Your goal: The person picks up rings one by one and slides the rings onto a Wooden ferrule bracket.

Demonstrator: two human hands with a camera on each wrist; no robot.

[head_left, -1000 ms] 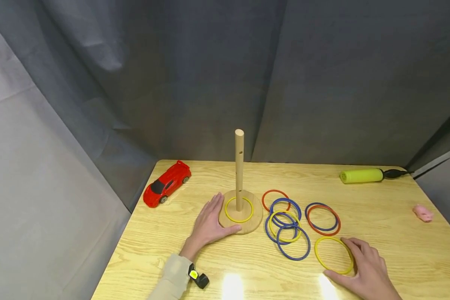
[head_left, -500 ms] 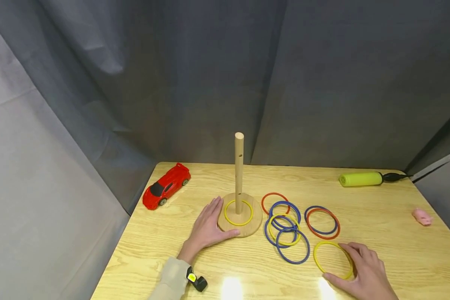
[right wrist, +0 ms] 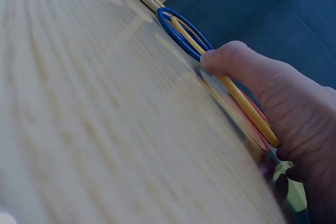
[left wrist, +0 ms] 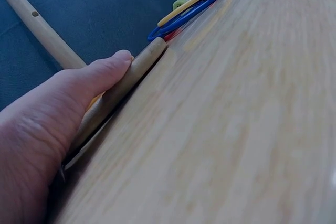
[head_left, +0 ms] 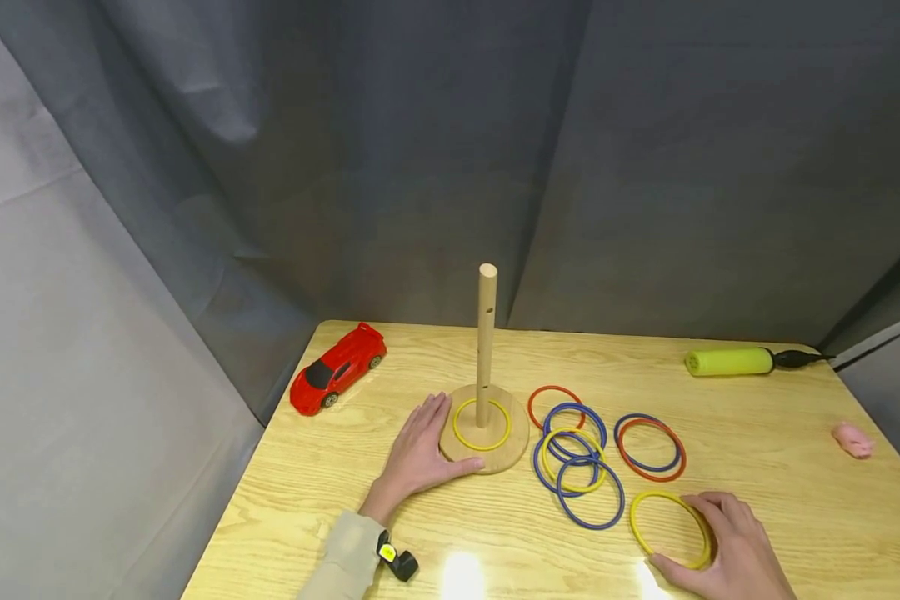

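A wooden peg (head_left: 486, 342) stands upright on a round wooden base (head_left: 507, 451), and one yellow ring (head_left: 495, 445) lies around its foot. My left hand (head_left: 423, 442) lies flat on the table with straight fingers along the base's left edge; in the left wrist view its thumb (left wrist: 107, 69) presses the rim. My right hand (head_left: 723, 542) is at the front right and pinches a second yellow ring (head_left: 645, 498). Its fingers curl over the ring's right side, and the thumb (right wrist: 236, 59) is on the near edge. The ring stays low on the table (head_left: 330, 492).
Several blue, yellow and red rings (head_left: 588, 527) overlap just right of the base, with a red-and-blue pair (head_left: 650, 479) beyond. A red toy car (head_left: 337, 368) sits back left, a green pump (head_left: 727, 362) back right, and a small pink object (head_left: 852, 439) far right. Grey curtains surround the table.
My right hand's fingers have closed further over the yellow ring's right edge. My left hand has stayed against the base. The view has shifted slightly.
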